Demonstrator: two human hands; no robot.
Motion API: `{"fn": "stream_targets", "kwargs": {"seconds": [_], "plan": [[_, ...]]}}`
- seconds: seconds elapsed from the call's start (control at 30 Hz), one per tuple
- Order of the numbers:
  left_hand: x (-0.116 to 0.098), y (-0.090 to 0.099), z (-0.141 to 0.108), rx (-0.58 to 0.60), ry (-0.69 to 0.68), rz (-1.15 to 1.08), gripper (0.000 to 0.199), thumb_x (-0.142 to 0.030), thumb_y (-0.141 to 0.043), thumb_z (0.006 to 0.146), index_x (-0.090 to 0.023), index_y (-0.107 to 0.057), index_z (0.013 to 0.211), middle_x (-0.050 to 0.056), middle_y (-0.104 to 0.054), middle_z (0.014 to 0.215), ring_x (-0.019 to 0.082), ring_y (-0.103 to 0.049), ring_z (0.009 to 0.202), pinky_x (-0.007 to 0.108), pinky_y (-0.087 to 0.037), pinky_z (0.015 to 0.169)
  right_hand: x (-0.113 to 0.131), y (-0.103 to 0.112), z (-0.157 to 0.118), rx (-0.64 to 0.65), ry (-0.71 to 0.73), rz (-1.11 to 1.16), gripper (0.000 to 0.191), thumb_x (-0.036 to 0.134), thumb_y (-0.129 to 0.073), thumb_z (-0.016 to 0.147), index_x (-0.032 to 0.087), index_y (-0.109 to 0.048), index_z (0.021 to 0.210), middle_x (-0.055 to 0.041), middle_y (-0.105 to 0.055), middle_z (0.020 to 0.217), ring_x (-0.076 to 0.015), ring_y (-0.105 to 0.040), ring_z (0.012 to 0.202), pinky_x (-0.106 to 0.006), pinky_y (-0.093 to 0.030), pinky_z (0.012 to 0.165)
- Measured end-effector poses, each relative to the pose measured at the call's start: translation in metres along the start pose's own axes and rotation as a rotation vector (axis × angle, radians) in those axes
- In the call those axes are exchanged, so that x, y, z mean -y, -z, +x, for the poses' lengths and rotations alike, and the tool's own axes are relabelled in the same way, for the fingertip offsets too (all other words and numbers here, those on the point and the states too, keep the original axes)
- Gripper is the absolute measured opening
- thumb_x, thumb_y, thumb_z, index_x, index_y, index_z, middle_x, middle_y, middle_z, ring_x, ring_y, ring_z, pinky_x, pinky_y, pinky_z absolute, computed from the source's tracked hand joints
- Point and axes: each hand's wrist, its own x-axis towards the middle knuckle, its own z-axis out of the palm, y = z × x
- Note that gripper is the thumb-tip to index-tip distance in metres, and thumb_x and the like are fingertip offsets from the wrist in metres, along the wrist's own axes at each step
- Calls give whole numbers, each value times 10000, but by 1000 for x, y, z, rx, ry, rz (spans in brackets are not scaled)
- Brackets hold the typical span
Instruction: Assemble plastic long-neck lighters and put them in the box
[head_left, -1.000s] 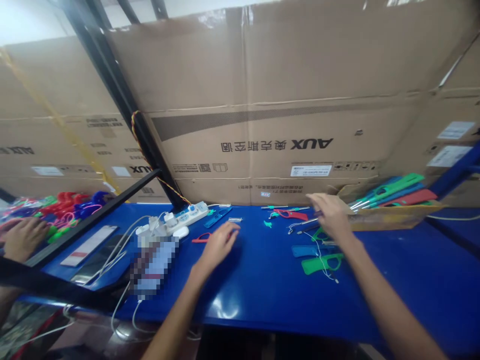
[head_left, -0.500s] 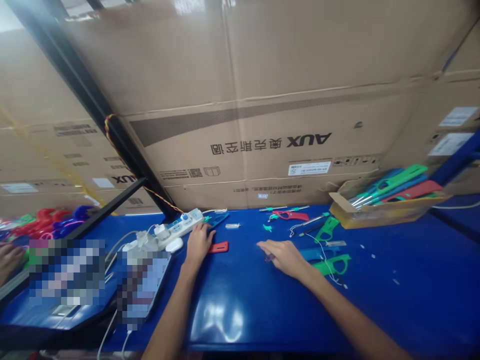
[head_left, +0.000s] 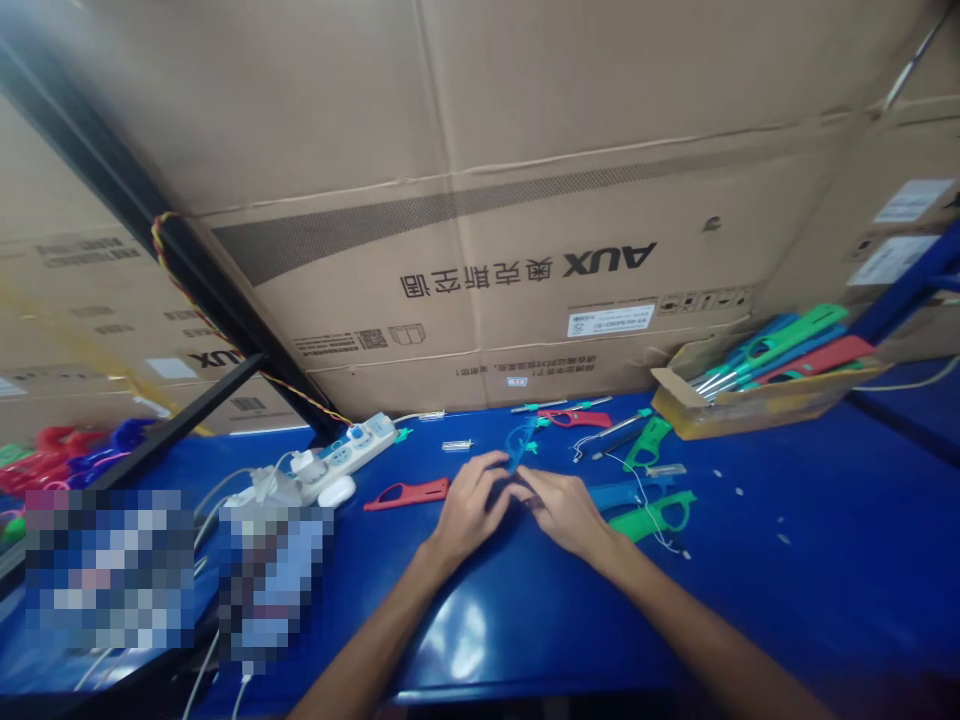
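Note:
My left hand [head_left: 471,508] is closed around the lower end of a translucent blue lighter casing [head_left: 519,440], whose looped trigger end points away from me. Against it sits my right hand [head_left: 562,508], fingers bent together at the casing's near end. A small dark piece shows under the right fingers, too hidden to name. Left of my hands lies a red lighter casing [head_left: 409,493]. By my right wrist are a flat blue casing [head_left: 600,495] and a green lighter casing [head_left: 656,518] with a thin white wire across them.
A cardboard box [head_left: 757,422] of lighters with metal tubes stands at the back right. At left are a white power strip [head_left: 352,455], cables and a blurred-out device [head_left: 277,580]. Behind the blue table rises a large carton [head_left: 487,230]. Small loose parts lie about.
My left hand has moved right, from beside the power strip to my right hand, bringing the blue lighter casing along. The red casing, partly covered before, now shows more fully.

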Motion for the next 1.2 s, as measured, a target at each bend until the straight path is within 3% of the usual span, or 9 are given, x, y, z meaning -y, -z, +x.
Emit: {"fn": "stream_targets", "kwargs": {"seconds": [0.1,0.2,0.37,0.47,0.57,0.7,0.9,1.03,1.2], "plan": [[-10,-8,-2,53,-27,-71,207,-244,-522,996,-177,-597,1178,145,-610,1261,240,-589,1196,403,-499,1013,-1,0,0,6,-36,5,373,189,-443,984,198,-588,1327,-110,-743,1147,-219,-721,983,-277,-530,783],[-6,-2,-1,106,0,-165,239,-221,-438,1027,-180,-625,1170,140,-632,1209,216,-620,1129,366,-519,970,-4,1,1,42,-39,-2,360,200,-434,996,213,-590,1321,-93,-737,1171,-209,-708,1021,-264,-516,796],[13,13,0,-36,39,-155,208,-249,-486,1025,-180,-626,1162,80,-678,974,178,-655,873,311,-535,807,-9,5,4,156,7,-44,262,288,-461,1022,225,-703,1102,-57,-758,917,-197,-707,847,-253,-469,699],[22,19,1,-76,68,-83,222,-293,-591,987,-197,-626,1184,90,-649,1073,210,-620,998,351,-493,892,-11,7,5,215,64,-69,241,300,-498,1015,244,-731,996,-33,-736,916,-174,-689,841,-235,-441,673],[25,20,3,80,47,-18,191,-337,-599,986,-222,-656,1129,77,-640,1145,221,-585,1084,368,-434,948,-12,6,5,231,85,-103,229,311,-508,1013,255,-730,1023,-25,-710,937,-158,-673,832,-228,-431,652],[22,16,3,323,76,-60,221,-378,-522,1025,-218,-673,1034,40,-683,1048,188,-599,969,339,-397,893,-21,11,7,173,54,-153,250,264,-475,1016,260,-693,1139,-36,-701,1028,-172,-646,959,-252,-479,755],[19,12,3,417,120,-113,365,-432,-467,1041,-194,-664,846,14,-689,891,159,-615,844,291,-400,816,-72,42,11,3,-119,-296,630,-42,-399,813,158,-541,1393,-138,-559,1411,-268,-478,1281,-446,-430,1039],[21,13,2,441,166,-147,385,-467,-450,1040,-199,-665,866,7,-694,887,152,-641,823,259,-429,776,-114,52,12,-2,-197,-373,668,-47,-423,752,88,-531,1397,-221,-474,1495,-351,-467,1312,-546,-426,1007],[23,13,-1,434,234,-174,327,-505,-489,1015,-233,-661,1069,0,-730,1014,166,-686,908,244,-468,788,-137,44,12,83,-140,-382,665,-47,-459,717,171,-607,1328,-137,-581,1429,-302,-499,1316,-550,-343,1091]]}}
